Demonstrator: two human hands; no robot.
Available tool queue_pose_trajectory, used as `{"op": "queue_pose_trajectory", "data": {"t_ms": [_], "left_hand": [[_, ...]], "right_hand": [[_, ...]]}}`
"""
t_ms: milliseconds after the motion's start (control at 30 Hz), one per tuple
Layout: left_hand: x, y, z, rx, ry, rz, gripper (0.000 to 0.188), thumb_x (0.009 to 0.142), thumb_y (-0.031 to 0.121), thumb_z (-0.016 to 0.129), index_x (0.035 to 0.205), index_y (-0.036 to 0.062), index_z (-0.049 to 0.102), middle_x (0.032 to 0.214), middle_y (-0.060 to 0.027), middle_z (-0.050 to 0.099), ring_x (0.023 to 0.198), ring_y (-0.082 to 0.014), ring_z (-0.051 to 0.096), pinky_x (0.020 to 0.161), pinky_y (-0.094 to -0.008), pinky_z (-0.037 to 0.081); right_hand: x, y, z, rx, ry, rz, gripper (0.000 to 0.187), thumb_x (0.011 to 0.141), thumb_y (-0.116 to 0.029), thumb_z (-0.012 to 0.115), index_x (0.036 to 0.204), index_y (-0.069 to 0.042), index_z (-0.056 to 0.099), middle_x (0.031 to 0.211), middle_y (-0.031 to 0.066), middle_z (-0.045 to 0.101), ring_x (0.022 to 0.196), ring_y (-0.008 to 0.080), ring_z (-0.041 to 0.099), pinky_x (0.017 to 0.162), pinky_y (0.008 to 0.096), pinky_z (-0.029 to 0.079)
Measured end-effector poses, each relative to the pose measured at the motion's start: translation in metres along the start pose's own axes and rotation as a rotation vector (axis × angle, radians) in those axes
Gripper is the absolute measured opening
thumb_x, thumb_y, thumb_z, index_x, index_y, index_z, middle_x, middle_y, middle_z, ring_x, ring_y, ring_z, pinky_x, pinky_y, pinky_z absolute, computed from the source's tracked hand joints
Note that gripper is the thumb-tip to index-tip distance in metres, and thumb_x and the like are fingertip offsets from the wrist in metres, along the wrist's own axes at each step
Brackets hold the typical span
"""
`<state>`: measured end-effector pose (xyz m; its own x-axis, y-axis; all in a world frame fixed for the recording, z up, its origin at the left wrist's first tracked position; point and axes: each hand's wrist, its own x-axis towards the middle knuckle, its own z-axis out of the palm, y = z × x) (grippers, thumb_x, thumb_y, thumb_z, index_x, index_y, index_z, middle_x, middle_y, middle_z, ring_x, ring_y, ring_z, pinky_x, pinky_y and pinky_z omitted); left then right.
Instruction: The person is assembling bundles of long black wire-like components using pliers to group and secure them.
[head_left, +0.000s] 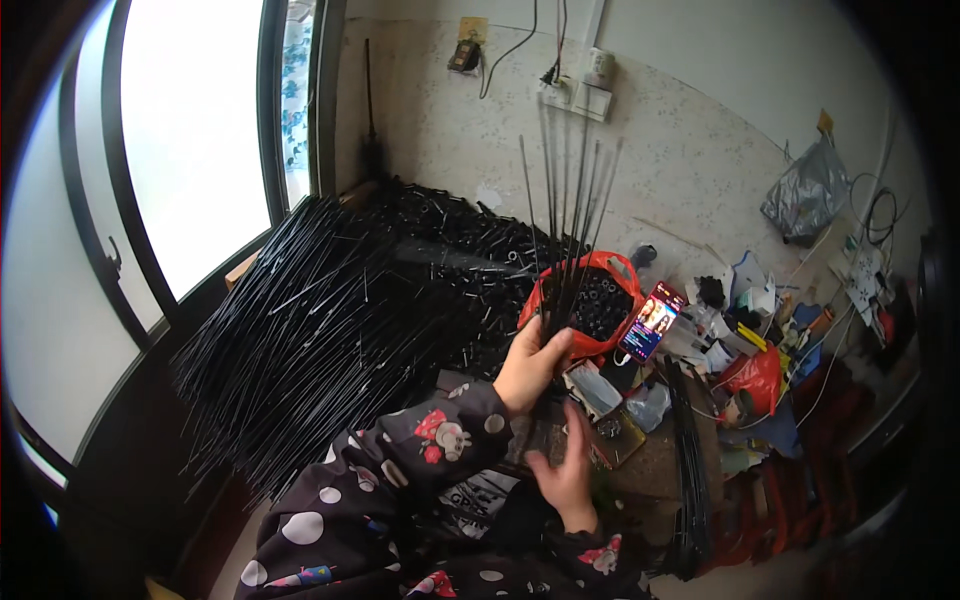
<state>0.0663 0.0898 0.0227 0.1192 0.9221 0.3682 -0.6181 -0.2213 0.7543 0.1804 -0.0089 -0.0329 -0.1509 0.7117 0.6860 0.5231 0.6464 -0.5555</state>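
Observation:
My left hand (535, 370) is closed round a bundle of thin black rods (570, 265). The rods stand roughly upright and fan apart toward their upper ends, which blur a little. Just below, my right hand (567, 475) has its thumb and fingers spread, close to the lower part of the bundle; I see nothing held in it. Behind the rods is a red plastic bag (530, 305) filled with small black ring-like parts (600, 300). A lit phone (652, 322) leans beside the bag, with a white cable plugged into it.
A large heap of long black rods (290, 350) spreads to the left, under the window. Short black pieces (455, 225) pile up along the wall. On the right lie another rod bundle (688, 450), a small red bag (755, 380), clutter and loose cables. A grey bag (808, 190) hangs on the wall.

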Motion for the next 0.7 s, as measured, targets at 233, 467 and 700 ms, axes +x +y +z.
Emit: {"op": "queue_pose_trajectory", "data": {"t_ms": [233, 467, 700], "left_hand": [[-0.019, 0.040, -0.018, -0.011, -0.136, -0.314, 0.029, 0.092, 0.021, 0.048, 0.104, -0.0051, 0.054, 0.096, -0.0120, 0.062, 0.088, -0.0190, 0.061, 0.077, -0.0288, 0.049], [-0.041, 0.053, -0.033, 0.132, -0.002, -0.440, 0.020, 0.091, 0.015, 0.049, 0.097, -0.0028, 0.056, 0.090, -0.0111, 0.062, 0.078, -0.0195, 0.061, 0.074, -0.0295, 0.050], [0.020, 0.085, -0.077, 0.155, 0.093, -0.500, 0.023, 0.092, 0.029, 0.047, 0.087, 0.0072, 0.052, 0.055, 0.0070, 0.032, 0.042, -0.0051, 0.027, 0.038, -0.0200, 0.021]], "right_hand": [[-0.007, -0.013, 0.018, 1.068, -0.169, 0.687, 0.021, 0.090, -0.008, 0.049, 0.110, -0.004, 0.046, 0.060, 0.0030, 0.047, 0.040, 0.0081, 0.038, 0.039, 0.0202, 0.031], [-0.013, 0.005, 0.035, 0.744, 0.051, 0.513, 0.015, 0.094, -0.016, 0.042, 0.093, -0.003, 0.049, 0.065, 0.0024, 0.053, 0.044, 0.0085, 0.043, 0.041, 0.0215, 0.035], [0.013, -0.002, -0.011, 0.770, 0.288, 0.623, 0.022, 0.095, -0.016, 0.041, 0.110, -0.002, 0.047, 0.058, -0.0009, 0.044, 0.039, 0.0040, 0.033, 0.034, 0.0176, 0.026]]}}
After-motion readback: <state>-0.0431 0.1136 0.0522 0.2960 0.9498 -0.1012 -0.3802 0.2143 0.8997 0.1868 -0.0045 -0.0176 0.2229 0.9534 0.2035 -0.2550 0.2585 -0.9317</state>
